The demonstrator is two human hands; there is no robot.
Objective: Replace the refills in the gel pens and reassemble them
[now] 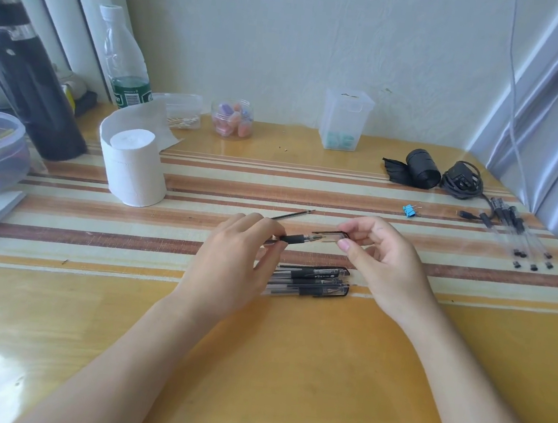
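Bare forearms reached in from the near edge over the glossy yellow table, and between them lay a small pile of capped gel pens on the striped cloth. Just beyond the pile, the left hand pinched a pen by its barrel, tip pointing right. Facing that tip, the right hand held a clear cap with a black clip between thumb and fingers, cap and tip nearly touching. A loose refill lay behind the hands. Farther right sat a blue binder clip and a cluster of clear pen barrels. To the left stood a toilet paper roll, a dark flask and a green-labelled bottle, its print too small to read. A pale wall backed the table.
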